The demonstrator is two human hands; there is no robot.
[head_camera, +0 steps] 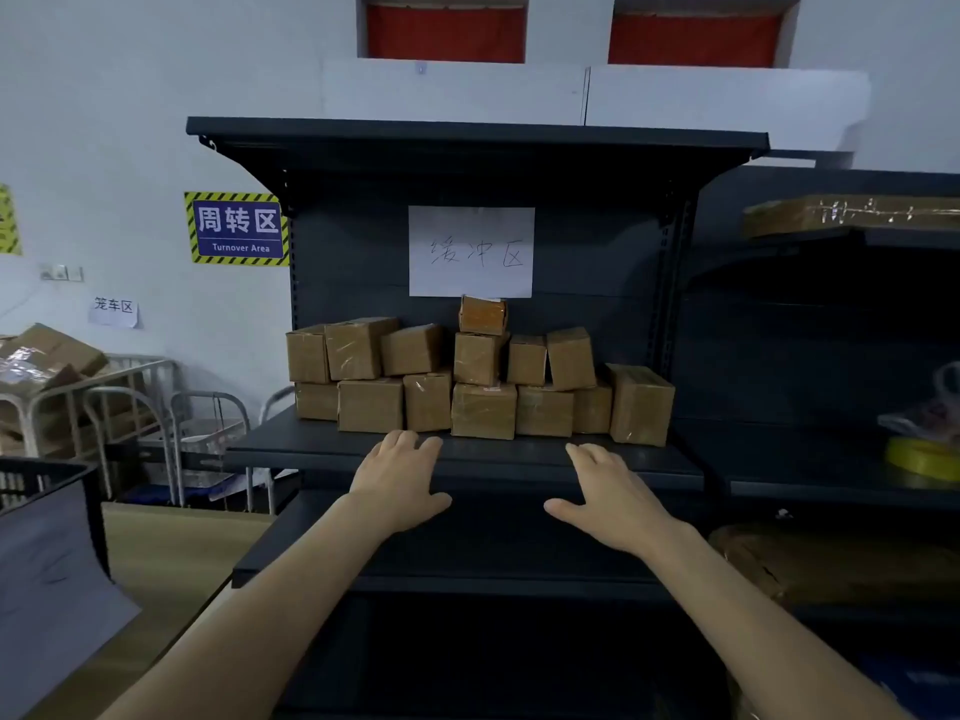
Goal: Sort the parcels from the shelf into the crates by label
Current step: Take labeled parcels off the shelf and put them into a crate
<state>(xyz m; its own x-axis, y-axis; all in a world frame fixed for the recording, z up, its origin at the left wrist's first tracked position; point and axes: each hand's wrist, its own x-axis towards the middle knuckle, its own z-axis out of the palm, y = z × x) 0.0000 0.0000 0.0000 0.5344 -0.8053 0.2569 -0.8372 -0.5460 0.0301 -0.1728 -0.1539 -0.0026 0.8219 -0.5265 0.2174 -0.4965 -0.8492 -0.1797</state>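
Head view: two bare forearms come up from the bottom of the frame toward a dark metal rack at centre.
Left hand point(397, 478): released, palm down, fingers stretched forward and thumb spread to the right; it grasps nothing. Its fingertips lie over the front of the shelf, close to the lowest row of boxes, and contact cannot be told.
Right hand point(608, 491): released as well, palm down, thumb spread to the left, fingertips at the shelf's front edge and apart from the boxes; nothing in it.
Dark crate point(52, 478): lower left edge of the frame, with a grey sheet hanging from it.
Shelf point(519, 452): dark board across the middle of the frame, just ahead of both hands.
Parcels point(483, 410): brown taped cartons in two rough rows at the back of the shelf, some tilted; one small carton point(483, 315) sits alone on top.
Paper sheet point(471, 252): white, handwritten, on the rack's back panel just above the top carton.
Yellow roll point(922, 457): right edge, on the neighbouring rack.
Metal cages point(130, 407): left of the rack, near loose cardboard.
Turnover Area sign point(236, 228): blue with a striped border, on the wall at left centre.
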